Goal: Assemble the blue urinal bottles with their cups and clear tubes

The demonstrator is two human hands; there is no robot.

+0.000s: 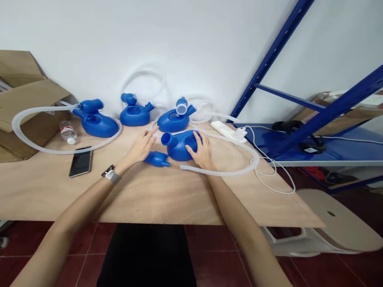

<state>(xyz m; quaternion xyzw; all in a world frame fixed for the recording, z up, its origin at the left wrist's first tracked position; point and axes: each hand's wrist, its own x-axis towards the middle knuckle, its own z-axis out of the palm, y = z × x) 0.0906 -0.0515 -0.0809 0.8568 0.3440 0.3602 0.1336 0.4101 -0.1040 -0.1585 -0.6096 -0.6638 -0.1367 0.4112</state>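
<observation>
Bottle [176, 150], blue, lies on its side mid-table [149, 191], directly ahead of the person. Long axis runs left-right. The open neck points left and a bit up, toward the left hand [140, 148]; the fat end is on the right, under the right hand [201, 150].

Right hand: draped over the bottle's right end, fingers spread and laid flat on top, thumb on the near side. Resting contact, not a closed grip.

Left hand: open, fingers stretched out and loosely together, holding nothing. Fingertips sit just left of the neck, close but apart from it as far as I can tell.

Fitting [156, 159], a small blue loose piece, lies on the table just beside the bottle's near-left side, below the neck. Its thin spout points right. It sits right of the left palm, between that hand and the bottle. Left hand is the nearer one to both fitting and neck; right hand is on the far side of the bottle from them.

Tube [227, 172], white, has its free end just near of the bottle by the right wrist, and curves off right.

Three more bottles [134, 113] stand back by the wall. Phone [80, 161] lies well left.
</observation>
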